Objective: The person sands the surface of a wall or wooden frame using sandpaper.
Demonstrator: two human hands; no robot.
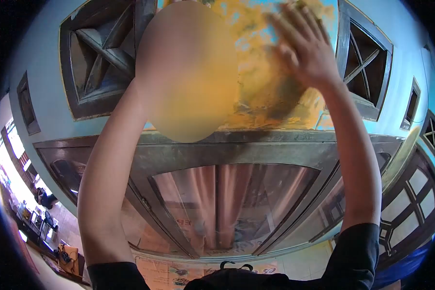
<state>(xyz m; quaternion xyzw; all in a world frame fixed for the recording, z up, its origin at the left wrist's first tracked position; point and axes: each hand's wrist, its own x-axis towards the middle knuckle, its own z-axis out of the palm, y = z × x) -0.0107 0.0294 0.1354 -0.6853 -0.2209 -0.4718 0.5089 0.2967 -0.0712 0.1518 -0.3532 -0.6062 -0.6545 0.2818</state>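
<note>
My right hand (307,50) is raised against a patchy yellow-orange section of wall (261,92), with light blue showing through the colour. Its fingers are stretched out and somewhat smeared by motion, and I see nothing held in it. A dark shadow falls on the wall below that hand. My left arm (108,169) reaches up to the left side of the same section. A blurred oval covers my left hand (171,48), so its fingers and anything in them are hidden.
Carved wooden vents with crossed bars, a left one (101,58) and a right one (367,63), flank the yellow-orange section. Below runs a dark wooden frame (237,150) with glass panes (237,203) and pinkish curtains behind. Printed sheets (164,273) lie on the floor.
</note>
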